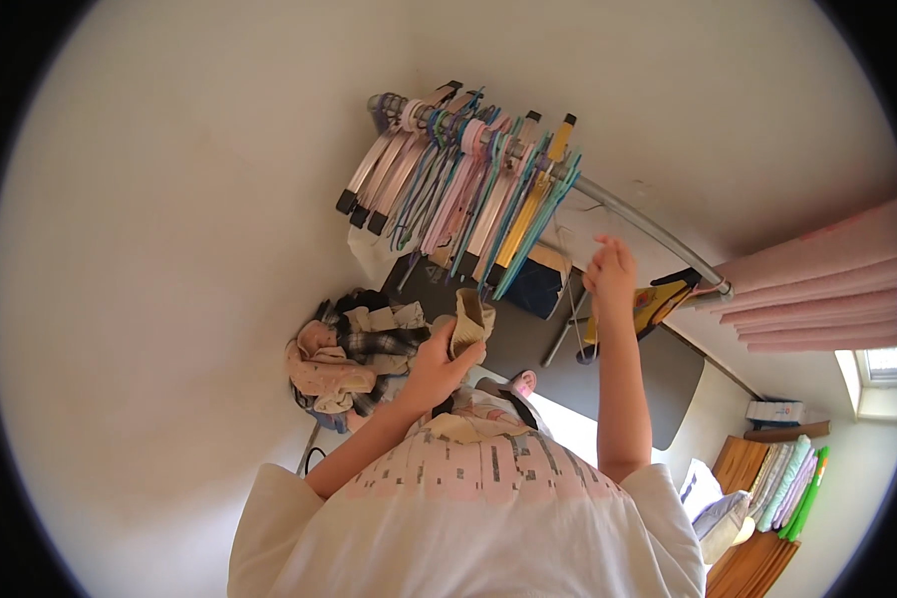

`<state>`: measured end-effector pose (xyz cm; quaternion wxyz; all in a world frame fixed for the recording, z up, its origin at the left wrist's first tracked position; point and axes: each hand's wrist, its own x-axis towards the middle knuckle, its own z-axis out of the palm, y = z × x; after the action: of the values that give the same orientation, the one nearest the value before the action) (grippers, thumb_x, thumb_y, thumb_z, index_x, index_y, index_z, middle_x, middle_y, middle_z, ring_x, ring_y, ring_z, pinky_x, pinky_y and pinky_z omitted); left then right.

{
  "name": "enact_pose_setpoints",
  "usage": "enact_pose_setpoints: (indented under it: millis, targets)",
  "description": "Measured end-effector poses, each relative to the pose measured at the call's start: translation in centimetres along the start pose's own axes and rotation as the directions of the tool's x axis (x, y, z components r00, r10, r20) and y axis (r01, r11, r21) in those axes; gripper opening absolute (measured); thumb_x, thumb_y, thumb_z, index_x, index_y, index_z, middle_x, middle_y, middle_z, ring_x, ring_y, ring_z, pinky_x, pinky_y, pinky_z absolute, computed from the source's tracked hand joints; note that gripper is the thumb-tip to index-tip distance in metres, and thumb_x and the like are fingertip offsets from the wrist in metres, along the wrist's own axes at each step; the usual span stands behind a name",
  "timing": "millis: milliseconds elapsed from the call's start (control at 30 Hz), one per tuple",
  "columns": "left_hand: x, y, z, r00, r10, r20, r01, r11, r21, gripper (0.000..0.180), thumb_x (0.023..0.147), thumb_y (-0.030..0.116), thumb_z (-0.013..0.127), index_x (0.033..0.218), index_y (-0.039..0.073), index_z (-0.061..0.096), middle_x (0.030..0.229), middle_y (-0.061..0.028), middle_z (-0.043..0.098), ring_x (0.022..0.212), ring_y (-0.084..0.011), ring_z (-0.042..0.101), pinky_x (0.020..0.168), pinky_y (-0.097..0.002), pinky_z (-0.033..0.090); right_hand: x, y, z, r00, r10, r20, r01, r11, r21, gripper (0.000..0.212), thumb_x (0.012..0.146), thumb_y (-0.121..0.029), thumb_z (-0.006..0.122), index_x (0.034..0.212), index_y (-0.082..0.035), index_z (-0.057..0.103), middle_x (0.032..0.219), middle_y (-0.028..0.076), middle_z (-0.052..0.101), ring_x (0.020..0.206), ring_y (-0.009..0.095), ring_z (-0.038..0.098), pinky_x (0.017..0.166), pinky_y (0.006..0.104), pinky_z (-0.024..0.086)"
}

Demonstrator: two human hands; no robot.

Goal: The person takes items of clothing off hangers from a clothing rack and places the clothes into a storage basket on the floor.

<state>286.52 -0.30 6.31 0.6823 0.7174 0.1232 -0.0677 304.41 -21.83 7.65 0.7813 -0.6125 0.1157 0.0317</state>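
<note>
My left hand [441,371] is closed around a beige ribbed piece of clothing [471,317], bunched so that an opening faces up. Its full shape is hidden by the hand and my shirt front. My right hand [610,271] is raised beside the clothes rail [658,217], fingers curled together. A thin wire-like piece [565,237] shows just left of those fingers; whether they grip it is unclear. Several hangers [458,189] in pink, teal, purple and gold crowd the rail's left part, beyond my left hand.
A heap of clothes [344,354] lies at the left. Under the rail is a dark grey surface [633,384] with a navy item [540,287] and a yellow-black bag [648,304]. Pink curtains [807,284] hang at the right, above a wooden shelf [738,463] with folded cloths [787,483].
</note>
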Motion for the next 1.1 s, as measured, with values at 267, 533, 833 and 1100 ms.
enact_pose_setpoints:
  millis: [267,533,833,1100]
  targets:
    - [-2.7,-2.9,-2.3,0.989,0.147,0.02,-0.146,0.944,0.297,0.067,0.07,0.014,0.075,0.128,-0.001,0.045,0.121,-0.0195,0.056,0.11,-0.0321,0.056,0.093,-0.0342,0.043,6.5,13.5,-2.1,0.938,-0.347,-0.025,0.259,0.744,-0.617,0.033,0.099,-0.025,0.045,0.116,0.001,0.054,0.086,0.012,0.061,0.077,0.023,0.059,0.071,0.0351,0.047]
    - [-5.9,-3.0,-4.0,0.888,0.459,0.029,-0.447,0.845,0.295,0.028,0.066,-0.005,0.059,0.093,0.004,0.06,0.085,-0.0093,0.054,0.093,-0.029,0.052,0.085,-0.0385,0.038,-13.2,9.6,9.1,0.368,-0.148,0.918,0.837,0.482,-0.258,0.064,0.083,-0.014,0.062,0.141,-0.005,0.035,0.132,0.02,0.045,0.121,0.038,0.041,0.1,0.0458,0.032]
    - [-14.3,0.5,-15.9,0.567,0.702,-0.431,-0.37,0.685,0.628,0.029,0.048,-0.002,0.069,0.072,0.015,0.068,0.097,-0.0011,0.055,0.103,-0.0299,0.049,0.092,-0.0454,0.031,-14.0,24.1,21.1,0.352,0.356,0.866,0.035,0.919,-0.393,0.033,0.087,-0.006,0.06,0.119,-0.008,0.049,0.104,0.011,0.059,0.083,0.012,0.055,0.076,0.0226,0.045]
    - [-15.7,-21.7,-26.9,0.8,0.002,-0.6,0.352,0.808,0.472,0.035,0.069,-0.002,0.062,0.099,0.014,0.069,0.131,-0.0126,0.051,0.129,-0.0365,0.036,0.099,-0.0479,0.04,-12.2,26.0,24.8,0.233,0.525,0.819,0.616,0.572,-0.542,0.033,0.09,-0.012,0.06,0.121,-0.005,0.052,0.11,0.01,0.062,0.097,0.019,0.062,0.082,0.0307,0.048]
